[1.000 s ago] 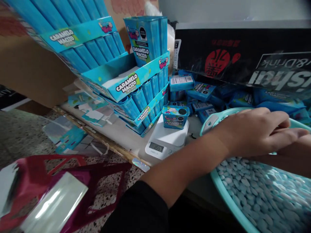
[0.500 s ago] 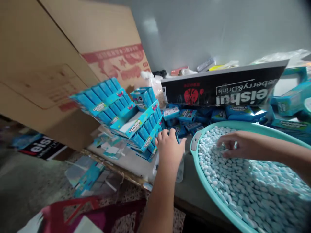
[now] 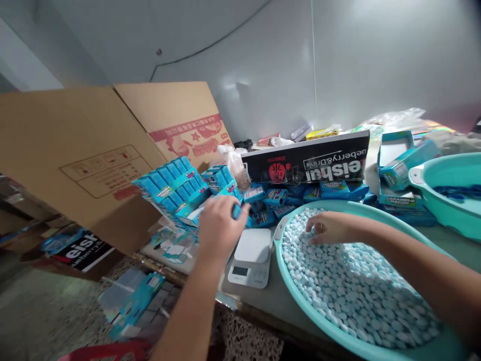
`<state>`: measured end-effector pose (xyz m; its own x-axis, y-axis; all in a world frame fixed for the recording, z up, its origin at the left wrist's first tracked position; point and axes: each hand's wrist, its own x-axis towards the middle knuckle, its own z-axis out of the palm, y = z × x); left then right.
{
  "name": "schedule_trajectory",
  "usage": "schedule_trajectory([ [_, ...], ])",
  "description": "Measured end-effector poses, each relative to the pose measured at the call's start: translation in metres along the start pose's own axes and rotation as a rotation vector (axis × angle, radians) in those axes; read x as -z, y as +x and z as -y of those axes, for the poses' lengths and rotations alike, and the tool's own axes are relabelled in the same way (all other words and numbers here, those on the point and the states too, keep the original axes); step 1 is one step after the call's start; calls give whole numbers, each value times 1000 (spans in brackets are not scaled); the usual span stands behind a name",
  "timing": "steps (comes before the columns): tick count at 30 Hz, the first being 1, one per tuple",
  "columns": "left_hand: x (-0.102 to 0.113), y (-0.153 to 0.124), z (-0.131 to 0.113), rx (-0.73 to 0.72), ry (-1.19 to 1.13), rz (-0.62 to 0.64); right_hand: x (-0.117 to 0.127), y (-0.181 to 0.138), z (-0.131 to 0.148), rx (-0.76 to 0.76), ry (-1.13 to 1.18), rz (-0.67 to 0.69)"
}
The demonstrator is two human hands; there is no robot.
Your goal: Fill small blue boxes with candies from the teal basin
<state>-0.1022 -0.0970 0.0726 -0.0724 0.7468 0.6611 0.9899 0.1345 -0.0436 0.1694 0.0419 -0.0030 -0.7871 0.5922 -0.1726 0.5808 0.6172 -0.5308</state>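
Note:
My left hand is closed on a small blue candy box, partly hidden by the fingers. It hovers in front of stacked blue display trays packed with such boxes. My right hand rests on the candies at the left side of a turquoise basin; its fingers curl inward and what lies in them is hidden. Pale blue and white candies fill the basin. Between the two hands, a white kitchen scale lies with nothing on its plate.
Loose blue boxes pile up behind the scale, below a black printed panel. A second turquoise basin stands at the right. A large cardboard carton rises at the left. Flattened packaging lies near the table edge.
My left hand has moved left with the box, from over the scale to before the display trays, uncovering the scale. My right hand stays in the candies. The view has tilted upward.

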Motion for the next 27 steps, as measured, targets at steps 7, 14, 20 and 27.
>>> schedule_trajectory([
  [7,50,110,70,-150,209,-53,1,-1,1,51,16,12],
  [14,-7,116,109,-116,80,46,1,0,0,44,19,1],
  [20,-24,100,114,-93,45,-4,2,-3,4,28,31,-8],
  [27,-30,94,105,-63,-14,-30,2,-1,-1,36,44,0],
])
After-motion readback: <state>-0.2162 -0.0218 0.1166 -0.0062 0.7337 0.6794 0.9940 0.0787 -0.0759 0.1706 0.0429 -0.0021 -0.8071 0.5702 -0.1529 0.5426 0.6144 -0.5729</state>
